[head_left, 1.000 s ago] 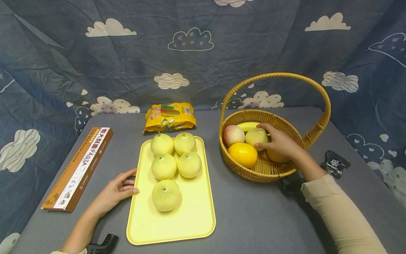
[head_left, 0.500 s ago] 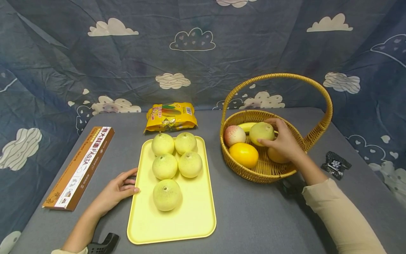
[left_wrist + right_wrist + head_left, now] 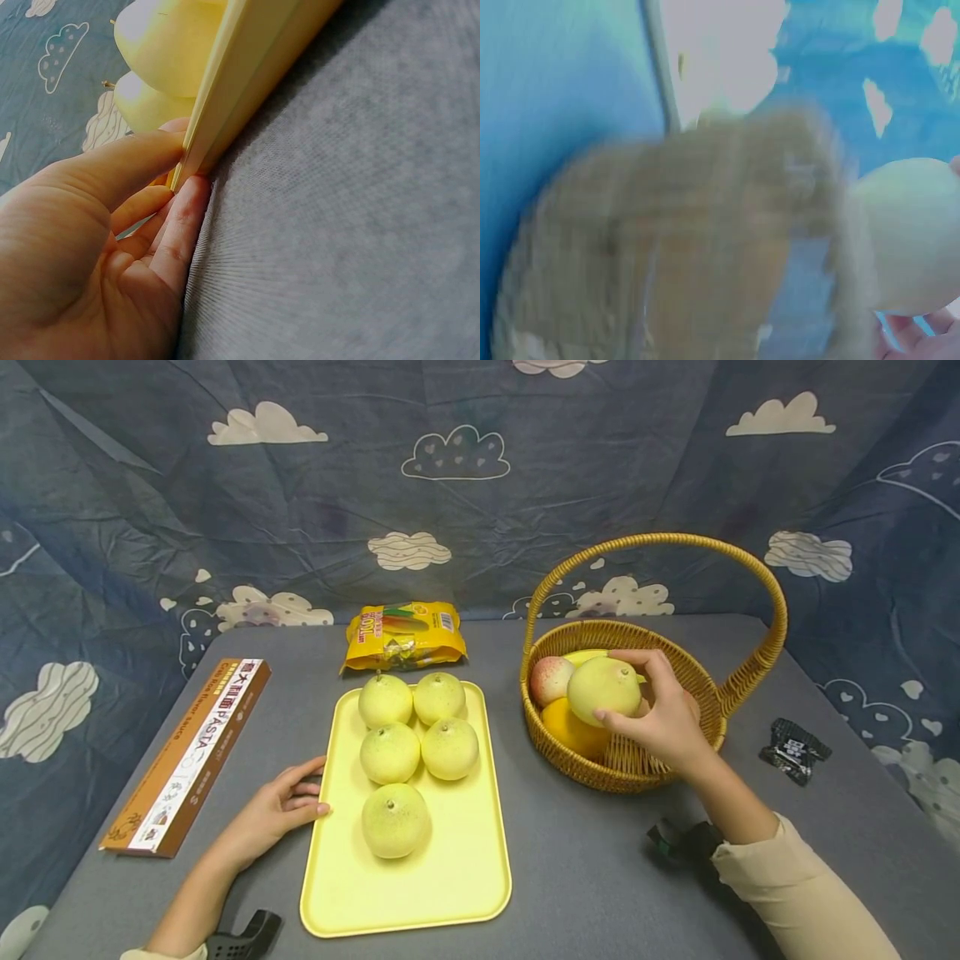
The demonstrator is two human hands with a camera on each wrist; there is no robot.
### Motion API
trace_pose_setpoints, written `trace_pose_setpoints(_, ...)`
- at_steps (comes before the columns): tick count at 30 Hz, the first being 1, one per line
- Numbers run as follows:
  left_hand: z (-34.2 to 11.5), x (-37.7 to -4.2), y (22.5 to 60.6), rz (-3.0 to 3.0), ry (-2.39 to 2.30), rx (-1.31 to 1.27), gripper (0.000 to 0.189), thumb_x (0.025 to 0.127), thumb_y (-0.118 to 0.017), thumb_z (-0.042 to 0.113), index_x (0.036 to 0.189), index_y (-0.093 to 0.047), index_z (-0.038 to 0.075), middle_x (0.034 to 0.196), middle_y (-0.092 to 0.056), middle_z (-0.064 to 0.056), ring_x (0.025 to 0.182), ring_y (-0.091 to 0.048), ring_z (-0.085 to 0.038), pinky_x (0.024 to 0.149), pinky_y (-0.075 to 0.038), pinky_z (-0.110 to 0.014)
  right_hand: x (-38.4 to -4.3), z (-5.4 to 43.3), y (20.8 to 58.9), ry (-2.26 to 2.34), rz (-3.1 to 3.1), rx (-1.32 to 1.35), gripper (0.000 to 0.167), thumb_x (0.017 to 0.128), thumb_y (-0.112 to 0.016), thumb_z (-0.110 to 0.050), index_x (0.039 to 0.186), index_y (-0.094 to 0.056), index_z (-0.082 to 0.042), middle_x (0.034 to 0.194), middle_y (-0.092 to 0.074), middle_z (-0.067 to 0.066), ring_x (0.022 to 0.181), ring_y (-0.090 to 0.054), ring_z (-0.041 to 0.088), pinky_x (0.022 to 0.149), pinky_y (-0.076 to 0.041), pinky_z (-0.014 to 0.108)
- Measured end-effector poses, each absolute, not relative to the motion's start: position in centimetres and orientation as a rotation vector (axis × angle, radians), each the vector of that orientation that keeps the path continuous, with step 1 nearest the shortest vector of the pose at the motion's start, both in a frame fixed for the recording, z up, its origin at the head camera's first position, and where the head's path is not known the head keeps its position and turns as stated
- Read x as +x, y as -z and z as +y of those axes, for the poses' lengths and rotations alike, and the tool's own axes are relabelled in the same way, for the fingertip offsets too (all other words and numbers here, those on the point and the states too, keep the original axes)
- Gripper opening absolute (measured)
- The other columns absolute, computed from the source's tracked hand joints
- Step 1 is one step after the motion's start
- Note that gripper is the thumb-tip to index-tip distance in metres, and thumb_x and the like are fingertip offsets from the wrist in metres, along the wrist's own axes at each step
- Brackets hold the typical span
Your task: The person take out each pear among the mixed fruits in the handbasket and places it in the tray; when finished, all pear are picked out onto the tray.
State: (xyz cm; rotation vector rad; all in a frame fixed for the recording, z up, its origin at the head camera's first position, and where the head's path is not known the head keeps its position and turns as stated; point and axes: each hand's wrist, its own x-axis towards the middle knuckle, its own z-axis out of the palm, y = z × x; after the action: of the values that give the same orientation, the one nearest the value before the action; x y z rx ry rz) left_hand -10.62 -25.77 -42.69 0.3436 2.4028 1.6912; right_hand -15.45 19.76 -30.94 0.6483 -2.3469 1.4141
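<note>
My right hand (image 3: 663,718) grips a round yellow-green pear (image 3: 603,689) between thumb and fingers, over the wicker basket (image 3: 555,767). Inside the basket lie a reddish peach (image 3: 551,680), a smooth orange-yellow fruit (image 3: 572,731) and part of a banana (image 3: 581,656). Another fruit there is mostly hidden behind the hand. My left hand (image 3: 266,818) pinches the left edge of the yellow tray (image 3: 450,893), its thumb at the rim in the left wrist view. Several similar pears (image 3: 393,821) sit on the tray. The right wrist view is blurred, with the held pear (image 3: 911,236) at its right.
A long pasta box (image 3: 183,760) lies at the left of the grey table (image 3: 585,877). Behind the tray is a yellow snack packet (image 3: 405,635). A small black wrapper (image 3: 795,750) lies right of the basket, whose tall handle (image 3: 660,538) arches above it.
My right hand has lifted the pear from among the basket's fruit and brought it nearer, now in front of the orange-yellow fruit. The left hand and tray stay put.
</note>
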Motion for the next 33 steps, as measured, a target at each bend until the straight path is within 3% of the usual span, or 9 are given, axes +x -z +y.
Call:
trace_pose_setpoints(4,-25.8,-10.6,42.7,2.393,-1.694,0.337,0.066,0.082,-0.066,0.010,0.137,-0.032,-0.002,0.124,-0.038,-0.021,0.093,-0.053,-0.010,0.077,-0.048,-0.020,-13.8,17.6,31.1,-1.452,-2.324,0.797,0.064,0.057,-0.072,0.015,0.116,-0.047,0.010,0.110,-0.042,0.015,0.100,-0.040,0.010,0.079,-0.040,0.016)
trace_pose_setpoints(8,-25.8,-10.6,42.7,2.385,-1.696,0.335,0.067,0.082,-0.066,0.010,0.138,-0.031,-0.001,0.125,-0.037,-0.021,0.094,-0.054,-0.010,0.077,-0.048,-0.021,-13.1,16.0,33.4,-1.492,-2.379,0.922,0.069,0.058,-0.077,0.004,0.121,-0.050,-0.002,0.115,-0.045,0.007,0.103,-0.041,0.016,0.081,-0.042,0.022)
trace_pose_setpoints(16,-25.9,-10.6,42.8,2.378,-1.704,0.324,0.067,0.082,-0.066,0.011,0.138,-0.032,0.000,0.125,-0.037,-0.021,0.094,-0.053,-0.011,0.077,-0.048,-0.021,-11.7,12.6,37.6,-1.499,-2.517,1.081,0.064,0.065,-0.078,-0.015,0.123,-0.051,-0.016,0.117,-0.046,-0.002,0.104,-0.044,0.015,0.087,-0.040,0.029)
trace_pose_setpoints(24,-25.9,-10.4,42.6,2.375,-1.707,0.321,0.067,0.082,-0.066,0.011,0.138,-0.031,0.000,0.124,-0.037,-0.021,0.094,-0.054,-0.011,0.077,-0.048,-0.021,-10.8,10.5,39.6,-1.486,-2.577,1.136,0.066,0.066,-0.079,-0.017,0.125,-0.049,-0.015,0.115,-0.046,-0.003,0.104,-0.046,0.014,0.091,-0.040,0.033)
trace_pose_setpoints(33,-25.9,-10.4,42.6,2.387,-1.691,0.325,0.067,0.083,-0.066,0.010,0.138,-0.030,-0.001,0.125,-0.036,-0.022,0.094,-0.053,-0.010,0.078,-0.048,-0.021,-10.1,8.9,38.9,-1.515,-2.646,1.063,0.066,0.064,-0.081,-0.011,0.121,-0.048,-0.004,0.115,-0.048,0.007,0.103,-0.047,0.020,0.089,-0.041,0.037)
